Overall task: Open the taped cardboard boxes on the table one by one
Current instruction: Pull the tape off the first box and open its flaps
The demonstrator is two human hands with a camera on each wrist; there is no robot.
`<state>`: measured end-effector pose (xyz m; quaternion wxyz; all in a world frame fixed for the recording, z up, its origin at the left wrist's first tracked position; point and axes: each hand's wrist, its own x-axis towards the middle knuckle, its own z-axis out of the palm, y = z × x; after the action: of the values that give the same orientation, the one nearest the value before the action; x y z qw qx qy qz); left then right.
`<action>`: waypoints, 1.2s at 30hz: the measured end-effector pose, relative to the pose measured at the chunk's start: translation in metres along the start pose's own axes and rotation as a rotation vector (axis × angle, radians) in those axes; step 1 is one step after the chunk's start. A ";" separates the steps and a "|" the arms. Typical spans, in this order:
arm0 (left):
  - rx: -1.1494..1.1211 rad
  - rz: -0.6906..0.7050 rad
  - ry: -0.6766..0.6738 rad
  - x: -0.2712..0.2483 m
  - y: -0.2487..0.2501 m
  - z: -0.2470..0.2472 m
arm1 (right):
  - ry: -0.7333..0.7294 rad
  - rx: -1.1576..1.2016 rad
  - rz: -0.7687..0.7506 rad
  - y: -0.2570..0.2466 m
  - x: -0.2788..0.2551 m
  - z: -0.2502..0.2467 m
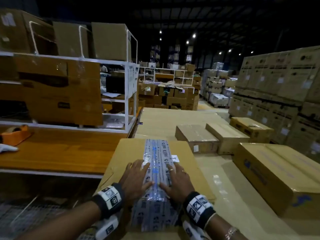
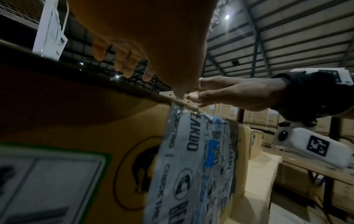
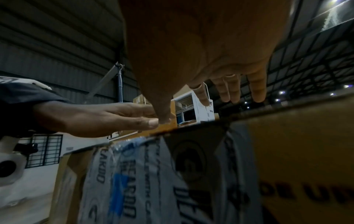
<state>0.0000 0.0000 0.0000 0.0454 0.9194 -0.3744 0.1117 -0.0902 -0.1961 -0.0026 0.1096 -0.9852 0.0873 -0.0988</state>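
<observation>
A brown cardboard box [image 1: 128, 153] stands right in front of me, sealed along its middle with a wide strip of grey printed tape [image 1: 156, 153] that runs over the near edge and down the front face. My left hand [image 1: 136, 177] lies flat on the lid to the left of the tape, and my right hand [image 1: 176, 179] lies flat to its right. Fingers are straight. Both thumbs point inward and touch the tape close to the near edge. In the left wrist view the two thumb tips meet above the tape [image 2: 191, 166]; the right wrist view shows the same over the tape [image 3: 124, 174].
Several more sealed boxes sit on the table to the right: a small taped box [image 1: 195, 137], a plain box [image 1: 226, 135], and a large box [image 1: 277, 174]. Left, a wooden bench [image 1: 60, 153] holds an orange tape dispenser [image 1: 15, 134] and a white glove [image 1: 7, 148] before a white rack [image 1: 128, 94].
</observation>
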 end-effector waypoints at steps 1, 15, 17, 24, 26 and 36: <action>-0.022 0.005 -0.040 -0.002 0.001 0.003 | -0.019 0.027 0.006 0.002 -0.001 0.007; -0.114 -0.237 -0.149 -0.019 -0.007 0.022 | 0.037 0.006 0.026 0.045 -0.011 0.031; -0.069 -0.317 -0.099 -0.021 -0.015 0.026 | 0.013 -0.027 0.120 0.055 -0.011 0.025; -0.105 -0.744 -0.072 -0.027 -0.051 0.030 | -0.060 0.120 0.487 0.083 -0.016 0.012; -0.241 -0.848 -0.095 -0.028 -0.056 0.031 | -0.046 0.117 0.520 0.081 -0.018 0.012; -0.148 -0.915 -0.003 -0.082 -0.014 0.019 | 0.113 0.002 0.449 0.069 -0.067 0.013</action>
<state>-0.0444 0.0625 -0.0382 0.1549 0.9846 0.0629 0.0517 -0.1624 -0.2469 -0.0430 0.1249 -0.9338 0.3102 -0.1272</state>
